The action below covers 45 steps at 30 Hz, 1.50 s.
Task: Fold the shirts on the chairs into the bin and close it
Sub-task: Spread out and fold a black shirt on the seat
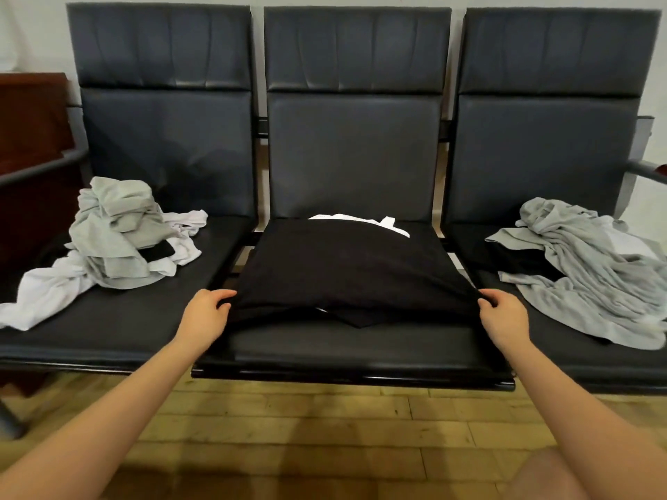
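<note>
While three dark padded chairs (353, 146) stand side by side against a pale wall, loose clothing lies on the outer two and a black shirt (346, 268) is spread flat on the middle seat. At far left, a reddish wooden piece of furniture (32, 120) stands beside the row. On the left seat sits a crumpled heap of grey and white shirts (115, 236), with a white sleeve trailing toward the seat's front edge. Just right of that heap, the left hand (205, 313) pinches the near left corner of the black shirt, fingers curled over the cloth. The black shirt stretches between both hands, its near edge lifted slightly off the seat, with another dark layer showing underneath. A white garment (364, 221) peeks out from beneath its far edge, near the chair back. The right hand (503, 317) grips the near right corner of the same shirt, fingers curled around the fabric. On the right seat lies a second rumpled pile of grey shirts (592, 261), with black cloth beneath it. Bare forearms reach in from below, over a wooden plank floor (325, 427).
</note>
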Tool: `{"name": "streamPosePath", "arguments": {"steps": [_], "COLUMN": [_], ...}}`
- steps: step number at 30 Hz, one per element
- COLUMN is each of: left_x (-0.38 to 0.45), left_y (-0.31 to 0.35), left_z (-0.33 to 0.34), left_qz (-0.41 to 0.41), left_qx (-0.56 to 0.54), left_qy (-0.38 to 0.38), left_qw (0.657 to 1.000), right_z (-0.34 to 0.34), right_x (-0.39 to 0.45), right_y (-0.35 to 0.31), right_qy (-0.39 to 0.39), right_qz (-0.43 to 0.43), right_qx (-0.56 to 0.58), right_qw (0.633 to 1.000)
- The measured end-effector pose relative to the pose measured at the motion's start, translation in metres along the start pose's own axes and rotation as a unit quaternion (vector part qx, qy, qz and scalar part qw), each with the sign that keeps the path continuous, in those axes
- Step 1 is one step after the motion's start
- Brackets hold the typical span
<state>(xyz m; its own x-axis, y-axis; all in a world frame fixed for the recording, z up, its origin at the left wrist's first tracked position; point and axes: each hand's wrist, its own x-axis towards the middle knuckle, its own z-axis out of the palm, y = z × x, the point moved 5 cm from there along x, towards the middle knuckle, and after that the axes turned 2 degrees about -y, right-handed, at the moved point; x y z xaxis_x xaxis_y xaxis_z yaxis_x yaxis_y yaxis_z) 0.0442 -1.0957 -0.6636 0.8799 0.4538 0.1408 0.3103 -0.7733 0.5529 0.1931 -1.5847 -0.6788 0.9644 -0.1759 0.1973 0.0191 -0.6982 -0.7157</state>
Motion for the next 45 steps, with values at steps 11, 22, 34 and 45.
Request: {"name": "streamPosePath", "arguments": {"steps": [11, 22, 34, 45], "left_x": [-0.029, 0.000, 0.022, 0.051], "left_y": [0.014, 0.121, 0.112, 0.116], "left_z": [-0.001, 0.035, 0.084, 0.067], "left_qz": [0.052, 0.199, 0.240, 0.174], "left_qx": [0.137, 0.035, 0.111, -0.127], "left_qy": [-0.008, -0.009, -0.028, 0.006], "left_qw": [0.989, 0.979, 0.964, 0.977], "right_z": [0.002, 0.036, 0.040, 0.038], "right_x": [-0.021, 0.021, 0.037, 0.018], "right_y": [-0.008, -0.049, -0.041, -0.190], "right_qy": [-0.073, -0.079, -0.004, -0.055], "right_qz": [-0.052, -0.016, 0.097, -0.092], "right_qx": [-0.129, -0.174, 0.154, 0.216], "right_qw": [0.988, 0.981, 0.983, 0.970]}}
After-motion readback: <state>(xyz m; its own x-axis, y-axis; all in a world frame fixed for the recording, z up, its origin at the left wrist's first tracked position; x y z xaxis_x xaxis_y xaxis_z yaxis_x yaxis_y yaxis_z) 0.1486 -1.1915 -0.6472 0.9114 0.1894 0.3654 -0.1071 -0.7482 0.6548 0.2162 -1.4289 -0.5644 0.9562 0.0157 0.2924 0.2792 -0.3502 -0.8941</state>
